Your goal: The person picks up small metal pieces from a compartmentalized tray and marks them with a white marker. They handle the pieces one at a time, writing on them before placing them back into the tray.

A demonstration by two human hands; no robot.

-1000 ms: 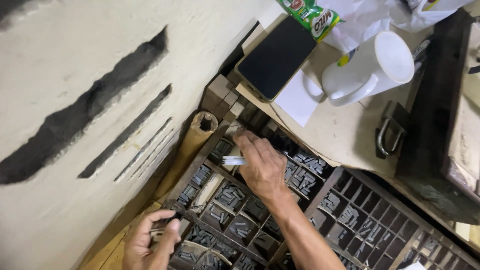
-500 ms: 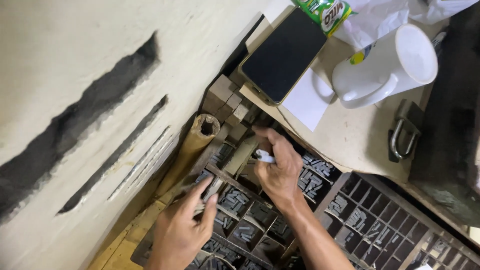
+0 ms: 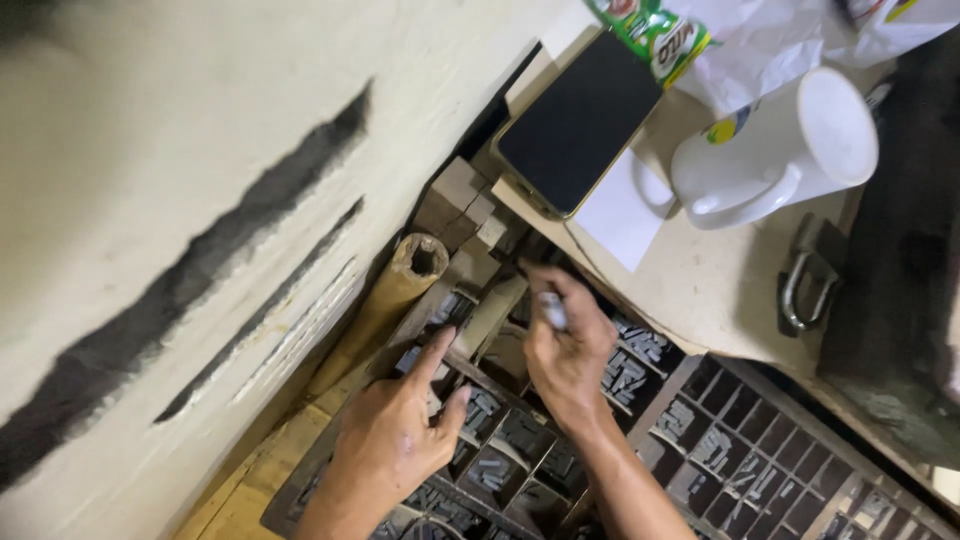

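Currently — type case w/ both hands at work, head view.
Left hand (image 3: 400, 430): over near-left compartments of type case (image 3: 740, 450); index finger stretched toward a cell by the divider, thumb spread, fingers apart, nothing held. A sec ago it sat low at frame edge closed round something small; since then it has come up & forward into the case.
Right hand (image 3: 565, 350): fingers pinched together on a small pale metal sort (image 3: 552, 310), held upright above upper cells. Has shifted a bit right/up vs. a sec ago; same pale piece in the pinch throughout.
Meaning of change: judged — left hand now freed to pick or feel in a cell while right keeps its piece; picking looks mid-way, not finished.
Type case: dark wooden tray, many small cells w/ grey metal sorts; runs from lower left to lower right.
Wooden blocks (image 3: 455, 205): stacked at case's top corner, against wall.
Roll (image 3: 395, 295): brown tube, open end up, lying along wall beside case.
Phone (image 3: 580, 120): dark screen, on the ledge above the case.
Paper slip (image 3: 620, 210): white, partly under phone.
Mug (image 3: 775, 160): white, on its side in view, handle toward phone.
Metal shackle (image 3: 800, 290): on ledge, right of mug.
Green packet (image 3: 655, 35): top edge, beside white plastic bag (image 3: 770, 45).
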